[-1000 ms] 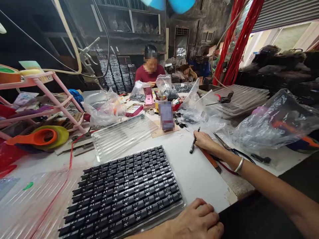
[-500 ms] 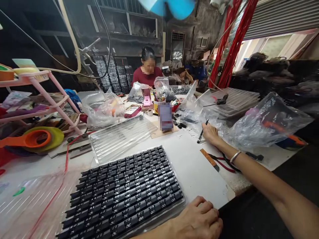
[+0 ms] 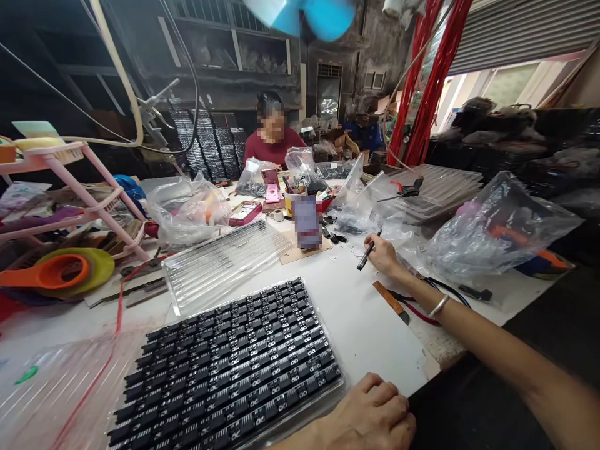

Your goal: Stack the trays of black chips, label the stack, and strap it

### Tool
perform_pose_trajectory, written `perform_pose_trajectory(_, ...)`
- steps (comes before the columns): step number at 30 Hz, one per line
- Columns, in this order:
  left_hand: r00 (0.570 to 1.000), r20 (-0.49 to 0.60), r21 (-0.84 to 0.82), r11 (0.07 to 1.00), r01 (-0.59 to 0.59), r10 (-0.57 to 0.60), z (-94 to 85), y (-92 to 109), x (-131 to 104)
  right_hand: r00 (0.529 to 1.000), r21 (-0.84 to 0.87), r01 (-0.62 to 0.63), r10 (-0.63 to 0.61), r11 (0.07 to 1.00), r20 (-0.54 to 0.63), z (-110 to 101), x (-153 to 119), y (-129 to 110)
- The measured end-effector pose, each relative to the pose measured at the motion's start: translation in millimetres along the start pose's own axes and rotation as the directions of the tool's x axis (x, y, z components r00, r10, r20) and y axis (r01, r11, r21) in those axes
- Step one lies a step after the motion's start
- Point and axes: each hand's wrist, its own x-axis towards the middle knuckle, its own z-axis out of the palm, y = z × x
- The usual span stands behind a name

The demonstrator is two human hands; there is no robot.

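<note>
right hand (image 3: 383, 255) holds pen (image 3: 365, 258) | left hand (image 3: 372, 409) near black parts (image 3: 229, 359)

Pink plastic rack (image 3: 77, 187), one, far left. Clear bag (image 3: 450, 244), right side, orange item (image 3: 509, 236) showing through. Pink phone stand (image 3: 274, 195), middle distance. Small tape roll (image 3: 278, 215), near the stand. Red cords (image 3: 422, 94), hanging in bundles. Blue fan blades (image 3: 328, 15), overhead. Roller shutter (image 3: 534, 31), upper right. Person (image 3: 257, 149), maroon top, far side.

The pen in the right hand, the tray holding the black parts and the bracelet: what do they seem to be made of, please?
The pen: probably smooth dark plastic, from its faint sheen. The tray: likely thin clear plastic, as its glossy rim is see-through. The bracelet: apparently polished metal, from its bright silvery shine.
</note>
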Motion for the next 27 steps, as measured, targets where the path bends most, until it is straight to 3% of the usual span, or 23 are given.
perform_pose_trajectory(5,1.0,0.009,0.012,1.0,0.015,-0.015,-3.1,1.0,0.5,0.987,0.087,0.152,-0.156,0.985,0.04,7.9,-9.8,8.8)
perform_pose_trajectory(10,1.0,0.016,0.013,1.0,0.001,-0.001,-9.0,0.5,1.4,0.973,0.094,0.208,-0.216,0.974,0.081,17.1,-4.5,16.2)
perform_pose_trajectory(19,1.0,0.027,0.01,1.0,0.016,-0.017,-8.4,2.0,1.9,0.999,0.209,0.017,-0.024,0.978,0.033,21.2,19.2,24.5)
perform_pose_trajectory(27,0.999,0.022,-0.045,0.998,0.032,-0.031,-17.5,2.1,2.6,0.992,0.429,-0.119,0.088,0.896,0.093,24.7,31.1,37.7)
